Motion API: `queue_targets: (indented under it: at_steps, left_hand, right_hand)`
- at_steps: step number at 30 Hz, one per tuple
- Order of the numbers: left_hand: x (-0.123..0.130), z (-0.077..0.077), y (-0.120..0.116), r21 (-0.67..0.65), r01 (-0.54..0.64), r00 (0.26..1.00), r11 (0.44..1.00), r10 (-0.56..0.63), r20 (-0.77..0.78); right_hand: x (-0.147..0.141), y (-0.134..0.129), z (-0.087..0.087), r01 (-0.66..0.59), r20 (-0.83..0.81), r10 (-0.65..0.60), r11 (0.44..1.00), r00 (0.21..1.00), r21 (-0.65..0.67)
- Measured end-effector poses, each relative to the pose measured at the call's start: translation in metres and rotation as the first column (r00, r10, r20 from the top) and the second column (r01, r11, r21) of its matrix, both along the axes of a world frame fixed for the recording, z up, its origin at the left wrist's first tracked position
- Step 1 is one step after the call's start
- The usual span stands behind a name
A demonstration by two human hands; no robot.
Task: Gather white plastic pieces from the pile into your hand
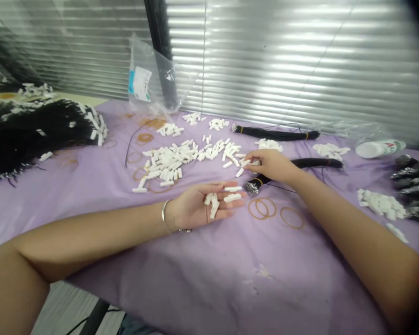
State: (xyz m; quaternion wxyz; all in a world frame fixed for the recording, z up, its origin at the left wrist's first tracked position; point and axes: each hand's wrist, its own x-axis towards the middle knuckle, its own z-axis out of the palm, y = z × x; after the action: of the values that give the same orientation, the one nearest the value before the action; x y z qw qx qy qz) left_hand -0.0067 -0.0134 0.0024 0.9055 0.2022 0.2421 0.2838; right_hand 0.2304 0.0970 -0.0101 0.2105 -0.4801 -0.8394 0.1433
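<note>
My left hand (195,204) is palm up over the table, its fingers loosely extended and slightly cupped. Several small white plastic pieces (213,204) rest on its palm and fingers. To its right, my right hand (270,164) reaches to the edge of a loose pile, thumb and fingertips pinched on a white plastic piece (245,163). The pile of white pieces (174,158) spreads leftward from there. Beneath my right hand and wrist lies a bundle of black cords (314,163) with silvery ends, tied with a yellow band.
Another black cord bundle (275,134) lies behind. Rubber bands (292,217) are scattered on the purple cloth (209,279). A large heap of black cords (38,130) is at left. A clear bag (157,79) stands by the blinds; a white bottle (379,149) lies at right.
</note>
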Motion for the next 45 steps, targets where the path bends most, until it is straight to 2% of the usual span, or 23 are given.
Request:
queue_targets:
  at_steps: [4, 13, 17, 23, 27, 33, 39, 45]
  left_hand:
    - [0.001, -0.001, 0.0, 0.006, 0.002, 0.999, 1.0, -0.002, 0.044]
    - [0.002, 0.001, 0.0, -0.077, -0.022, 1.0, 0.997, 0.023, 0.013]
    - [0.002, 0.0, 0.001, -0.064, -0.007, 1.0, 0.998, 0.007, -0.01]
    - [0.002, -0.001, 0.001, -0.014, 0.041, 0.997, 0.999, -0.04, 0.07]
    - [0.003, -0.002, -0.001, 0.02, 0.028, 0.999, 0.999, -0.028, 0.043]
    - [0.0, -0.008, 0.001, 0.075, 0.07, 0.996, 0.995, -0.074, 0.058]
    - [0.0, -0.001, 0.0, 0.002, 0.048, 0.998, 0.999, -0.048, 0.033]
    - [0.003, 0.005, -0.002, -0.057, 0.02, 0.998, 0.998, -0.024, -0.064]
  right_hand:
    - [0.0, -0.002, -0.001, 0.015, 0.016, -0.016, 0.999, 1.0, 0.052]
    - [0.0, -0.001, -0.005, 0.029, 0.049, -0.035, 0.993, 0.998, 0.115]
    - [0.0, -0.002, -0.004, 0.027, 0.053, -0.033, 0.993, 0.998, 0.114]
    - [-0.001, -0.004, -0.003, 0.045, 0.046, -0.051, 0.992, 0.998, 0.118]
    - [-0.003, -0.004, -0.002, 0.052, 0.041, -0.057, 0.992, 0.998, 0.111]
    - [-0.003, -0.004, -0.002, 0.056, 0.059, -0.062, 0.993, 0.996, 0.102]
    - [-0.003, -0.006, -0.002, 0.045, 0.057, -0.05, 0.994, 0.997, 0.099]
    - [-0.002, -0.006, -0.001, 0.079, -0.065, -0.07, 0.986, 0.995, 0.146]
